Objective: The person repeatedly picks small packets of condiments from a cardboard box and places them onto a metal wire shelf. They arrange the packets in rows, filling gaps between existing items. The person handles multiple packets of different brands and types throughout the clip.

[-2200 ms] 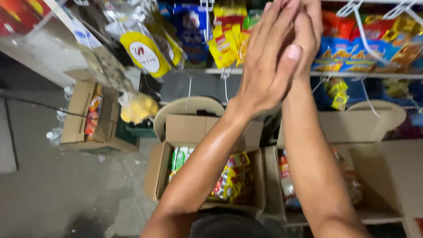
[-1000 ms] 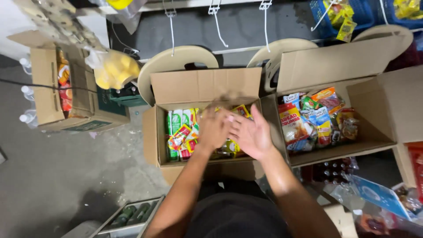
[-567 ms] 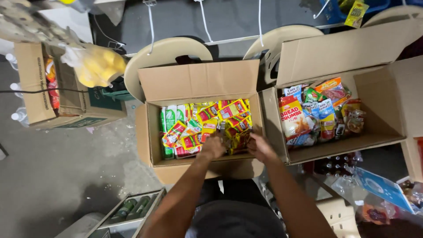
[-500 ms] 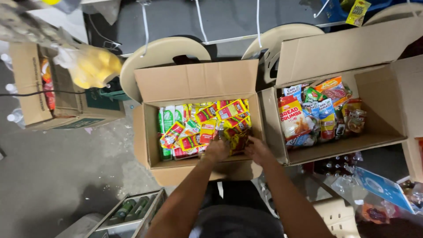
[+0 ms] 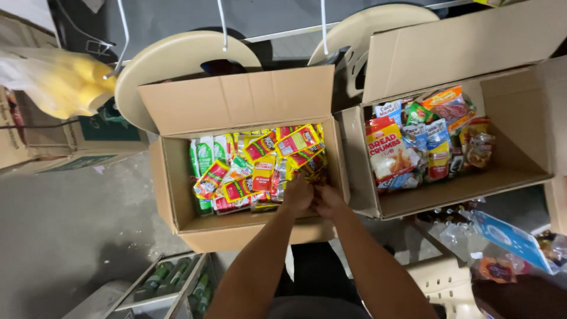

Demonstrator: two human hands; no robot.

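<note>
An open cardboard box (image 5: 170,177) stands in front of me, filled with several red, yellow and green sachets (image 5: 254,171). My left hand (image 5: 297,195) and my right hand (image 5: 328,201) are side by side inside it, against the box's right wall. The fingers of both curl down onto a bunch of sachets (image 5: 311,167) there; the fingertips are hidden among the packets. Both forearms reach in over the box's front edge.
A second open box (image 5: 522,147) to the right holds assorted snack packets (image 5: 413,142). Two beige plastic chairs (image 5: 171,59) stand behind the boxes. A yellow bag (image 5: 65,82) hangs at the left, a crate of green bottles (image 5: 177,283) sits on the floor, and a blue packet (image 5: 508,236) lies at the lower right.
My hands came down from pressed together overhead into the left box and settled on the sachets at its right side. The view has moved closer to the boxes.
</note>
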